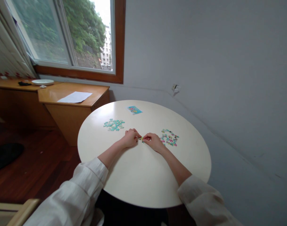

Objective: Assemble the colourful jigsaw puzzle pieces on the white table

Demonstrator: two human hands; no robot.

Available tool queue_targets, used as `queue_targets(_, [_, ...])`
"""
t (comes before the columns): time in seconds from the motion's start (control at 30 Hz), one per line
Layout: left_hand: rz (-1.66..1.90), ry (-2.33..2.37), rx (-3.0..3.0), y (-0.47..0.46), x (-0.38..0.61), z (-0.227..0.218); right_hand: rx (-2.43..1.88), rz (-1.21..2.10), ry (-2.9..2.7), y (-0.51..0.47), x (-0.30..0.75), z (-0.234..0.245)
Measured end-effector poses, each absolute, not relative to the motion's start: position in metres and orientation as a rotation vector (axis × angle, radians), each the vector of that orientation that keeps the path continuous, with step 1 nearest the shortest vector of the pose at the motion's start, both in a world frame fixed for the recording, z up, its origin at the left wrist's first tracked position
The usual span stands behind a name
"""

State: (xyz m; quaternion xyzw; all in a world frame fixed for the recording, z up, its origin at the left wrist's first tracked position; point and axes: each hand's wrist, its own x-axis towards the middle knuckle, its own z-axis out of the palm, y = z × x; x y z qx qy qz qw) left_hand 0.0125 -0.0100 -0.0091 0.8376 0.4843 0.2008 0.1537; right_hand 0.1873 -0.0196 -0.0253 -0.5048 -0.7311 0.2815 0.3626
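Observation:
Small jigsaw puzzle pieces (141,140), yellow-green and dark, lie between my fingertips at the middle of the round white table (143,175). My left hand (131,138) is closed, its fingers curled and its index fingertip at the left side of these pieces. From the other side, my right hand (155,142) pinches at them with thumb and index finger. The fingers hide part of the pieces. A pile of teal puzzle pieces (114,125) lies beyond my left hand. Just right of my right hand spreads a second, multicoloured pile of pieces (173,138).
A blue picture card (134,110) lies near the table's far edge. To the left stands a wooden desk (101,92) with a white paper sheet (75,97) and a white plate (42,82). A wall with a socket (175,88) runs behind and right.

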Motion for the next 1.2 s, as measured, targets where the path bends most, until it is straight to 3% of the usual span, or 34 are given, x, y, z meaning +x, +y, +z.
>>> queue_targets(1.2, [0.517,1.410,2.397,-0.0137,0.0118,-0.0028,-1.205,0.721,-1.952,-0.0207,0.1951,-0.0235])
